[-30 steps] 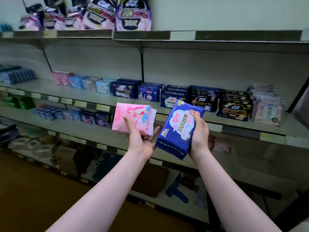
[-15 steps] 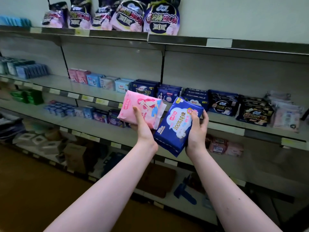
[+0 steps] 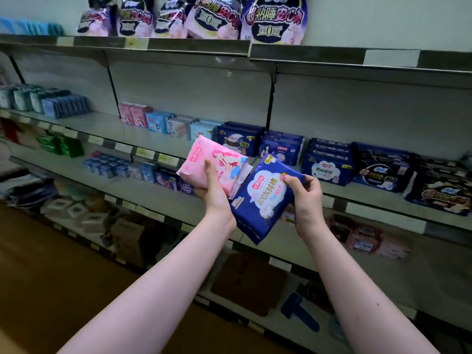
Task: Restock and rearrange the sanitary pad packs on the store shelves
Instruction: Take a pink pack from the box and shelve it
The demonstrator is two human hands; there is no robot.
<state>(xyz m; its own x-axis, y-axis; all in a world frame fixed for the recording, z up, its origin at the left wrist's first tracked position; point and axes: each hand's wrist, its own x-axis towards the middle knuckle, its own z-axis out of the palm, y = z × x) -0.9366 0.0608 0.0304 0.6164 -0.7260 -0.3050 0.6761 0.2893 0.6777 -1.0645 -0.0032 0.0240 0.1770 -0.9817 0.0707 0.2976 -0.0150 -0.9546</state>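
My left hand [image 3: 213, 192] grips a pink pad pack [image 3: 219, 159] from below, thumb across its front. Beside it my right hand [image 3: 306, 200] holds a dark blue pad pack [image 3: 263, 198] by its right edge, thumb on the front near the top corner. Both packs are held up in front of the middle shelf [image 3: 153, 139], tilted, the pink one slightly overlapping the blue one's top left. Along that shelf stand pink packs [image 3: 132, 114], light blue packs [image 3: 159, 122] and dark blue packs [image 3: 328, 163].
Large purple packs [image 3: 274, 20] stand on the top shelf [image 3: 332, 57]. Black packs [image 3: 441, 186] sit at the middle shelf's right end, blue boxes [image 3: 63, 106] at its left. Lower shelves hold green packs [image 3: 62, 145], small blue packs [image 3: 107, 164] and a brown box [image 3: 127, 236].
Both hands with their packs have shifted right and slightly down in view as the camera turned left. My right hand has shifted its grip, fingers now curled at the blue pack's upper right edge.
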